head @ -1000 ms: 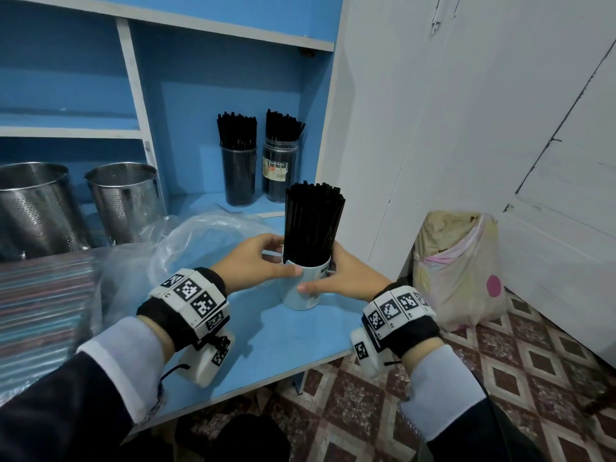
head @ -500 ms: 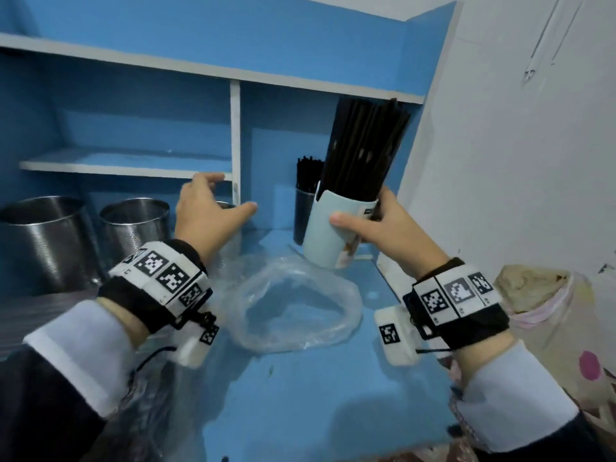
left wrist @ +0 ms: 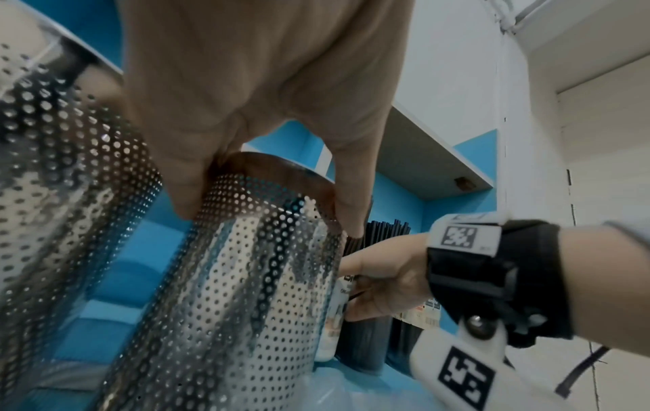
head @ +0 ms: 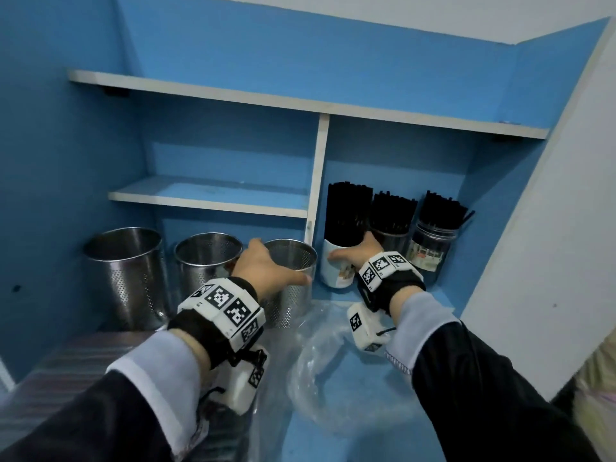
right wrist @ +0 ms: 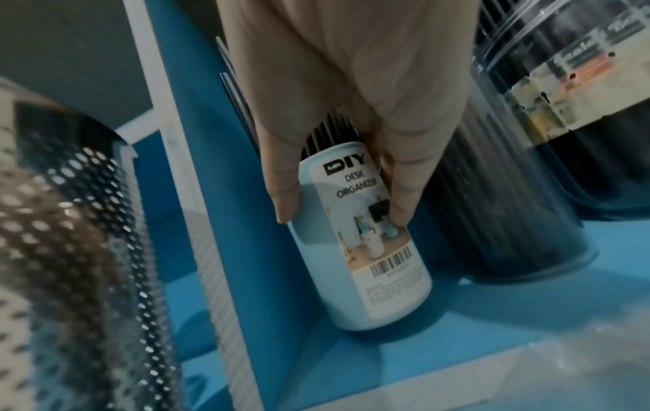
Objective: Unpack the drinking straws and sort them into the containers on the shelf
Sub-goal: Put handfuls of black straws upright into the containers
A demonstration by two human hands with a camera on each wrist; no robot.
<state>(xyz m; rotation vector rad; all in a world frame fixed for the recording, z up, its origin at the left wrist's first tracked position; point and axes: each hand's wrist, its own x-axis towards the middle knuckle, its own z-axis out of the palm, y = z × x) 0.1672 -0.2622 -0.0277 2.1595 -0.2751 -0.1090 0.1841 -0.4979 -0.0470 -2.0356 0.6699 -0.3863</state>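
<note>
Nearest to the camera, on the blue counter, lies a crumpled clear plastic bag, and at the left edge there is a pack of striped straws, blurred. Behind the bag, the left hand grips the perforated steel holder from above: the thumb and the fingers curl around its rim. This holder stands just left of the white divider, and two more steel holders stand further left in the same row. On the other side of the divider, the right hand holds the pale blue desk organizer, with the thumb on one side and the fingers on the other. The organizer is upright in the right compartment, close to the divider, and it is full of black straws. Just beside it to the right stand a dark cup and then a clear jar with a label, both also holding black straws. The small shelf above the steel holders is further back.
</note>
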